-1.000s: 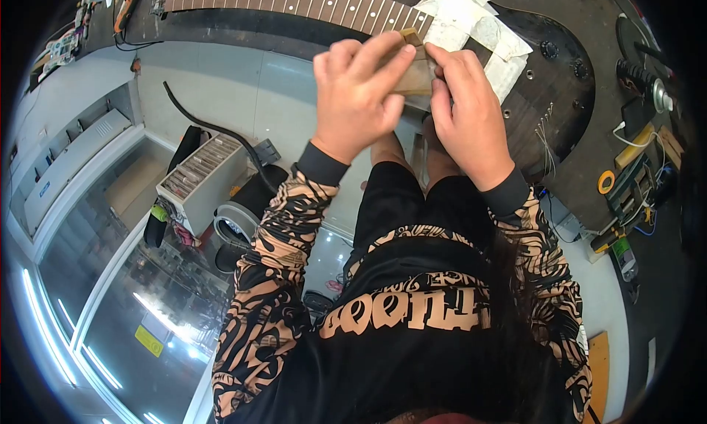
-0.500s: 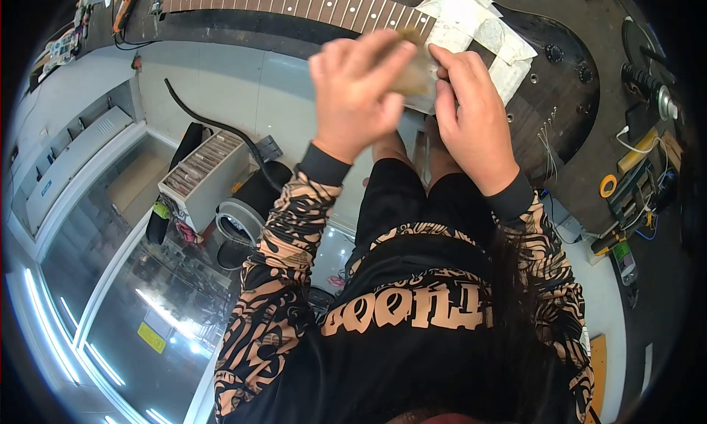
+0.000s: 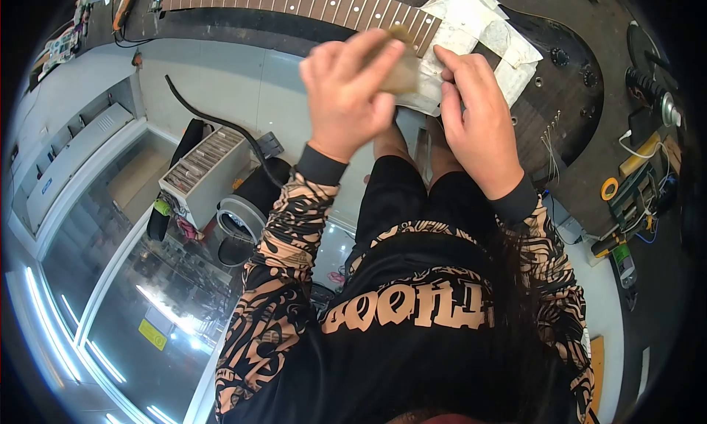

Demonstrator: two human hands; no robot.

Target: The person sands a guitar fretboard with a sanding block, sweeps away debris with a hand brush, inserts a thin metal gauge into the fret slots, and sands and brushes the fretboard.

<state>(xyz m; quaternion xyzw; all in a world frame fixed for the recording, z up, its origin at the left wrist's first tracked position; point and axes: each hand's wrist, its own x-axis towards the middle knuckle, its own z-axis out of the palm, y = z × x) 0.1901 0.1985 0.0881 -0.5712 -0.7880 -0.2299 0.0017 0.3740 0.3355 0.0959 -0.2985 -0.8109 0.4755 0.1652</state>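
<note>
A dark guitar body [image 3: 563,85] lies on the workbench at the upper right, and its fretboard [image 3: 317,1] with pale dot inlays runs to the upper left. White masking paper [image 3: 471,19] covers the body beside the fretboard's end. My left hand [image 3: 346,93] pinches a brownish, blurred sheet [image 3: 401,67] between thumb and fingers, just below the fretboard's end. On the masking paper rests my right hand [image 3: 479,115], its index finger and thumb at the paper's near part. Whether anything small is between these fingers is hidden.
Loose strings [image 3: 549,144] hang at the body's near edge. An orange tape roll [image 3: 609,188], cables and tools lie on the bench at right. Below left are a grey box of slotted items [image 3: 206,170], a black hose [image 3: 213,118] and glass panels.
My left hand has shifted slightly left with the brownish sheet. The guitar and my right hand appear a little farther right.
</note>
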